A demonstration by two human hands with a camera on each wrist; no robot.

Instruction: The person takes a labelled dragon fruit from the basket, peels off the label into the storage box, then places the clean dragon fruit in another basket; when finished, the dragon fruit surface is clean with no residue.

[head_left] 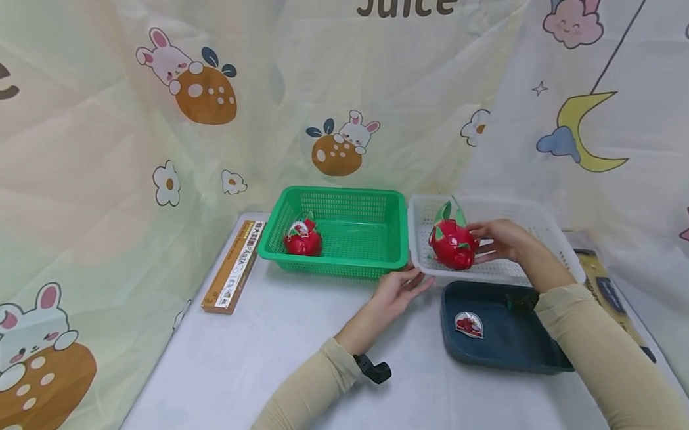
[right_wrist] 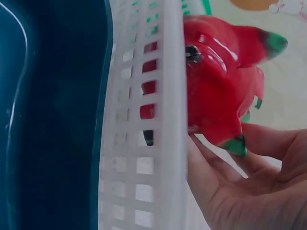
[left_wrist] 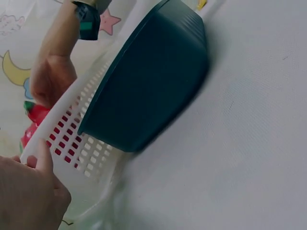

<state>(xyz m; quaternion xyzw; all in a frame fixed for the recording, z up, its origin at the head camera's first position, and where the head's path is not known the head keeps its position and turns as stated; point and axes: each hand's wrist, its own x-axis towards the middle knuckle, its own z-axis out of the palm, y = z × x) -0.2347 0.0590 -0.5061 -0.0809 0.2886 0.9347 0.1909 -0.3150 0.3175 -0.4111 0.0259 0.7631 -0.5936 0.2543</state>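
A shiny red toy dragon fruit [head_left: 452,244] with green leaf tips sits at the left end of the white basket [head_left: 572,265]. From its right side my right hand [head_left: 499,239] holds it, with fingers curled under and round its side in the right wrist view. My left hand [head_left: 396,290] touches the white basket's front left corner, one finger straight against the outer wall [left_wrist: 72,148] in the left wrist view. Another red dragon fruit [head_left: 304,242], with a sticker on top, lies in the green basket [head_left: 332,262].
Just in front of the white basket stands a dark blue tray [head_left: 507,356], with an oval dragon-fruit sticker [head_left: 469,324] inside. A pasta box [head_left: 233,267] lies along the table's left edge. Partly behind my right arm is a yellow-and-dark package [head_left: 603,293]. A printed cloth hangs behind.
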